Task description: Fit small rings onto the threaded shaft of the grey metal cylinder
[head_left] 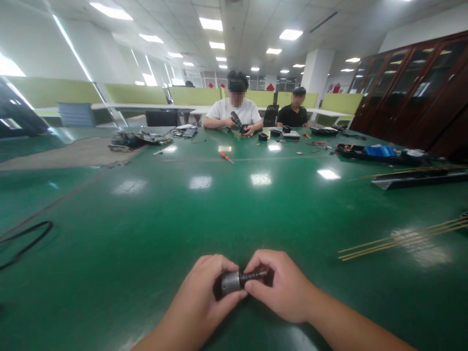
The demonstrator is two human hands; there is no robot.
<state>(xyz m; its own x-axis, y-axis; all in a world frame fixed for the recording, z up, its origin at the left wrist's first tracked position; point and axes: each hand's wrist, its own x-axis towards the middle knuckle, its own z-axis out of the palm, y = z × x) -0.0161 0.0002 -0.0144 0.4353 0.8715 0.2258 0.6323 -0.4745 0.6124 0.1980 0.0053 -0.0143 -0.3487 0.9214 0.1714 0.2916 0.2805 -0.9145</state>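
Close to the table's near side, a grey metal cylinder (231, 282) lies sideways in my left hand (199, 297), thumb below and fingers above. A dark shaft (251, 276), ribbed like a spring or thread, sticks out of its right end. My right hand (285, 287) pinches this shaft between thumb and forefinger, just beside the cylinder. Both hands are closed on the one part, low over the green tabletop (175, 219). The cylinder's left end is partly hidden by my left fingers, and I cannot tell exactly what kind of part it is.
Thin yellowish rods (395, 238) and a dark metal channel (417, 178) lie at right. A black cable (32, 234) curves at left. Farther off are an orange screwdriver (225, 156) and a blue-filled black tray (380, 151). Across the table, a person (223, 114) holds a power drill (236, 118).
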